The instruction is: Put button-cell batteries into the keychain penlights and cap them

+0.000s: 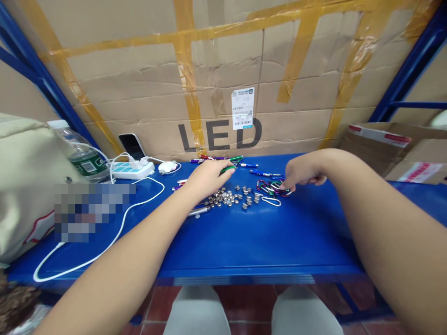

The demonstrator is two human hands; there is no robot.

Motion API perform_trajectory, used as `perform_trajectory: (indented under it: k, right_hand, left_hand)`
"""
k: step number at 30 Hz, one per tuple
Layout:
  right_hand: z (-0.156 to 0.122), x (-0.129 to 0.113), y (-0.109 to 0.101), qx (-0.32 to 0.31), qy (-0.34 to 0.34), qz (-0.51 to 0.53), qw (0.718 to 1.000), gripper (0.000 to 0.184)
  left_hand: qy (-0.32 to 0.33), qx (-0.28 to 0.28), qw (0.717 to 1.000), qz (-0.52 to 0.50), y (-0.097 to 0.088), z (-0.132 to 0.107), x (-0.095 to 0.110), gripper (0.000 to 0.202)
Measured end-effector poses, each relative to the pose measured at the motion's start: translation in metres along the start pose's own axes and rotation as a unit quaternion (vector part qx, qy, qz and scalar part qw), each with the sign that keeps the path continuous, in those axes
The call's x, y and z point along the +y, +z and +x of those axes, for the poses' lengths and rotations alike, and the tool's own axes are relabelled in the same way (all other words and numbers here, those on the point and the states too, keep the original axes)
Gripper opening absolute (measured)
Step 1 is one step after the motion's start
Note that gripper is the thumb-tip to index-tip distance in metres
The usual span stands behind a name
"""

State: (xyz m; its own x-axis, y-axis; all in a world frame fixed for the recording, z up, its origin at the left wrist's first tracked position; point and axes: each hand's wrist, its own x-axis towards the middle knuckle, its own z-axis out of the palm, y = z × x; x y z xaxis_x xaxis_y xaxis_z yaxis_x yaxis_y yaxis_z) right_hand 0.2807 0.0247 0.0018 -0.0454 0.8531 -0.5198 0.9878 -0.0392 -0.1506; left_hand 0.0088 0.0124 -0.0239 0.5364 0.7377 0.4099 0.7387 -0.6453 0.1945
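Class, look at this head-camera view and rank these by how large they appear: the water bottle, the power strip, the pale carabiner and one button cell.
1. Plastic water bottle
2. White power strip
3. Pale carabiner
4. Button cell

The bottle is partly hidden, but it still looks largest.

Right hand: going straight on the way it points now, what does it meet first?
The tangle of multicoloured metal carabiners just ahead of the right hand; depth is hard to judge, so it may already touch them.

Glossy metal carabiners and shiny button cells sit on a smooth painted shelf.
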Motion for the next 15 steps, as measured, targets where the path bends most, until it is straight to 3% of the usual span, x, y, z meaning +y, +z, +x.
perform_trajectory:
  k: [3, 6, 10, 15]
  right_hand:
    - [0.001, 0.000, -0.005, 0.045, 0.001, -0.016, 0.999, 0.042]
    - [-0.002, -0.012, -0.006, 0.108, -0.065, 0.016, 0.992, 0.052]
    - [-0.009, -0.044, 0.007, 0.070, -0.228, 0.146, 0.960, 0.049]
    - [-0.003, -0.072, 0.030, 0.050, -0.266, 0.312, 0.911, 0.032]
  left_hand:
    - [0.000, -0.001, 1.000, 0.002, 0.001, 0.000, 0.000, 0.031]
    - [0.028, 0.001, 1.000, 0.000, 0.002, 0.001, 0.000, 0.031]
    - [0.086, 0.002, 0.996, -0.009, 0.006, 0.001, 0.000, 0.028]
    - [0.079, 0.026, 0.997, -0.007, 0.007, 0.001, -0.001, 0.023]
